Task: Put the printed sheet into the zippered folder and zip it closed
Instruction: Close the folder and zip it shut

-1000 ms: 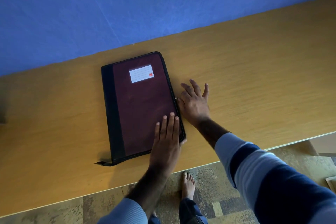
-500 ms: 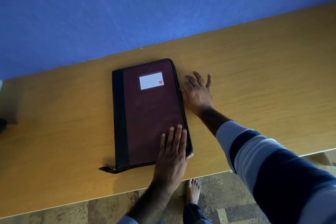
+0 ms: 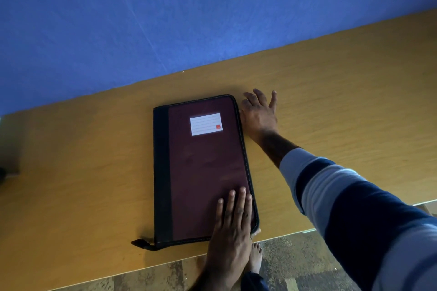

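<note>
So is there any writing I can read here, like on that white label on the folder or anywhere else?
White label on the folder: ruled lines only, blank as far as can be seen, no readable words.
Small red square in the label's corner: probably a brand mark, too small and blurred to read.
Table, wall, sleeve: no text visible.

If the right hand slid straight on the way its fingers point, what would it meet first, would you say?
Nothing on the way: beyond the right hand lies bare yellow-brown wooden tabletop, then probably the blue wall at its far edge.
</note>
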A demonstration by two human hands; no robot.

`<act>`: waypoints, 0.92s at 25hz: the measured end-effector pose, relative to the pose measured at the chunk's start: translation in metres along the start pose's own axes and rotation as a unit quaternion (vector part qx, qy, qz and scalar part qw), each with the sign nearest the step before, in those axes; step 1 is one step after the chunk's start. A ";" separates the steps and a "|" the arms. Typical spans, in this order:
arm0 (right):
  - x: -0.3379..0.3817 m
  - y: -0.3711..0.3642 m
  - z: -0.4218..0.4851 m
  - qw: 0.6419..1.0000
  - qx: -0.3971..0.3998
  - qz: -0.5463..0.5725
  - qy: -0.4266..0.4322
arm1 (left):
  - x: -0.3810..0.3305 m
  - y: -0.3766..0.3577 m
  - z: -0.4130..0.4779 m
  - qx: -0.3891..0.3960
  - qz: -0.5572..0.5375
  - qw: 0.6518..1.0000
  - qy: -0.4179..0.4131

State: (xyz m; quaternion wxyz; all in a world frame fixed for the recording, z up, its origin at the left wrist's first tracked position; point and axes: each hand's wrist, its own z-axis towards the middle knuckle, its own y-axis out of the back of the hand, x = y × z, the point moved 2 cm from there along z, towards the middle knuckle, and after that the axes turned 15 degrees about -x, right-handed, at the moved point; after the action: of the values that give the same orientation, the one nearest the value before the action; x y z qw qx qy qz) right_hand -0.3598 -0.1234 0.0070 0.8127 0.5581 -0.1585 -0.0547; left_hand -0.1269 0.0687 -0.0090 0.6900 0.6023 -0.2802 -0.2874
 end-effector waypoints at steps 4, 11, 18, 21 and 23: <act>0.003 0.000 0.016 1.000 -0.013 -0.020 -0.004 | 0.004 0.001 0.001 0.007 -0.009 1.000 -0.008; 0.002 -0.008 0.023 0.997 0.007 -0.012 -0.073 | 0.040 0.020 0.031 -0.003 -0.140 0.989 -0.050; 0.021 0.011 -0.026 0.930 -0.073 0.168 -0.320 | 0.154 0.042 0.206 -0.029 -0.147 0.987 0.048; 0.040 0.009 -0.039 0.925 -0.008 0.204 -0.320 | 0.152 0.035 0.273 0.007 -0.138 0.989 0.042; 0.043 0.007 -0.041 0.907 0.023 0.224 -0.356 | 0.139 0.028 0.295 0.040 -0.096 0.994 0.025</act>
State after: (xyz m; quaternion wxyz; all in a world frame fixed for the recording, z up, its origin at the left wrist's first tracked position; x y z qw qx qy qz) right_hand -0.3071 -0.0954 0.0088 0.6804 0.4695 -0.5592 -0.0624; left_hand -0.2471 -0.2282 0.0588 0.6416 0.6605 -0.2145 -0.3257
